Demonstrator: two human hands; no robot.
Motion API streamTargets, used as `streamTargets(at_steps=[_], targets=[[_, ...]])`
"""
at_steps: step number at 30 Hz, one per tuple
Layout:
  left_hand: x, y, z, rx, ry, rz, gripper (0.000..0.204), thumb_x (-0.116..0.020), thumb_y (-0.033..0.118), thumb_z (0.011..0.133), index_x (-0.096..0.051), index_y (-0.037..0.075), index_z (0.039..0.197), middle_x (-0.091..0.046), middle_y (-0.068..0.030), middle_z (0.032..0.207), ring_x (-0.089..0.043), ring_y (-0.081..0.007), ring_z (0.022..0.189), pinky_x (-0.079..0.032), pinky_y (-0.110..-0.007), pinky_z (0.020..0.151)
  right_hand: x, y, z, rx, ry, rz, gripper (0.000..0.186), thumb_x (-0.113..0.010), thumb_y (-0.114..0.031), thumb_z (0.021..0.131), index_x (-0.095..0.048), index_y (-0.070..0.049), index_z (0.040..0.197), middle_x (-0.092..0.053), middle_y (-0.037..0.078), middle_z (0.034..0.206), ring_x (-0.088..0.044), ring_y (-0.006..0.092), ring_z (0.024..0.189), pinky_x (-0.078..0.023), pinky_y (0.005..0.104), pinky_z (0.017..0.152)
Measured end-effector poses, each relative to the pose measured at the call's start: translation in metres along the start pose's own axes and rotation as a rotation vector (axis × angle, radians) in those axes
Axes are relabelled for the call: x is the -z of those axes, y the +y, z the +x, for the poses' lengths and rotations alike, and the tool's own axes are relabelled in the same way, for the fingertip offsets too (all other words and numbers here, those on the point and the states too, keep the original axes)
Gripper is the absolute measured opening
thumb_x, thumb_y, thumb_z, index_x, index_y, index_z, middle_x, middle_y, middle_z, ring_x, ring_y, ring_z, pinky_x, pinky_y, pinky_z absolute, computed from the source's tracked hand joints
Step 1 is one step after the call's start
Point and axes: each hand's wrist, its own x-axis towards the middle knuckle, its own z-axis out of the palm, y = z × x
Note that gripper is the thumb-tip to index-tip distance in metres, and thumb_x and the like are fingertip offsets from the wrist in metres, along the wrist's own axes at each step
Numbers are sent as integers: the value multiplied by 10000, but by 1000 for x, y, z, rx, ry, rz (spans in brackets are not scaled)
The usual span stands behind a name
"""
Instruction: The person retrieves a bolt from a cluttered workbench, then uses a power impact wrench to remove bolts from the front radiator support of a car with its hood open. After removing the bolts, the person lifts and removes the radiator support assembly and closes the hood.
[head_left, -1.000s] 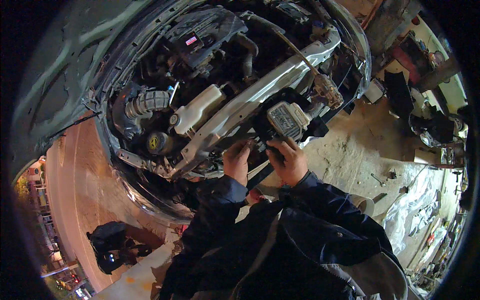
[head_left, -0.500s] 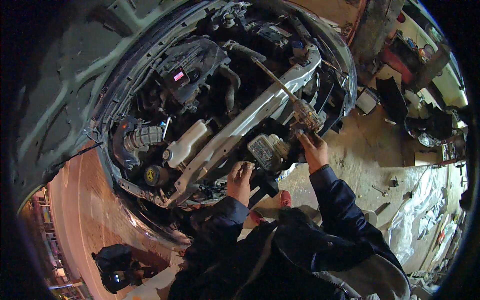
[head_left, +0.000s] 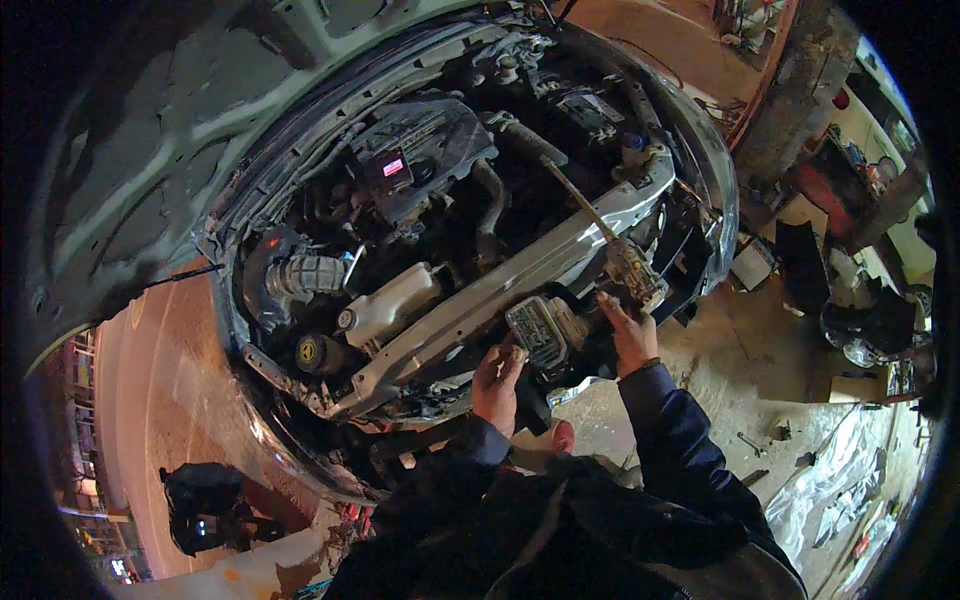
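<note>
Left hand (head_left: 497,385) curls narrowly against the underside of the long silver metal crossbeam (head_left: 500,290), which runs lower-left to upper-right. Right hand (head_left: 630,335) grips the grey rectangular lamp unit (head_left: 545,328) below it, lens facing up.

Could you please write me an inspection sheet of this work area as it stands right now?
Surface: dusty concrete floor in front of an open engine bay.
Job's things: boxy grey part with a gridded face low at the car's front, below the silver crossmember; a meshed part beside it.
Clutter: small tools on the floor; plastic sheeting.
Hands: left hand touches the underside of the boxy part; right hand reaches toward the meshed part.
Cables: black hoses in the bay.
Surroundings: white reservoir, yellow cap, raised hood.
</note>
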Motion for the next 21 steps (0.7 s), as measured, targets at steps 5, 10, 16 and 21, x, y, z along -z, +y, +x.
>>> streamTargets(at_steps=[5,10,16,21], targets=[[-8,1,11,-175,-103,281,260,-682,187,1075,-694,7,1262,-725,-47,1192,-657,-143,1151,-503,-315,1022,0,-4,33,-44,-22,22,444,-863,-219,940,-704,3,1290,-748,39,1188,-687,170,1005,-530,346,919],[-18,8,25,-177,-177,241,219,-668,182,1083,-701,6,1209,-726,-47,1171,-655,-118,1088,-521,-310,980,7,-13,59,-200,-19,113,381,-845,-240,947,-737,-6,1228,-764,55,1145,-736,204,935,-580,376,790],[-18,25,45,-229,-230,277,237,-664,230,1090,-694,36,1223,-743,-80,1188,-697,-183,1118,-562,-356,953,-8,-22,81,-213,103,30,426,-807,-270,984,-717,-16,1314,-758,80,1187,-751,227,968,-618,424,777],[-9,38,73,-253,-276,439,252,-665,250,1091,-711,72,1263,-746,-75,1219,-701,-187,1131,-562,-388,967,-35,-21,79,-117,37,187,501,-825,-286,975,-667,-38,1380,-732,96,1286,-743,241,1023,-615,441,837]])
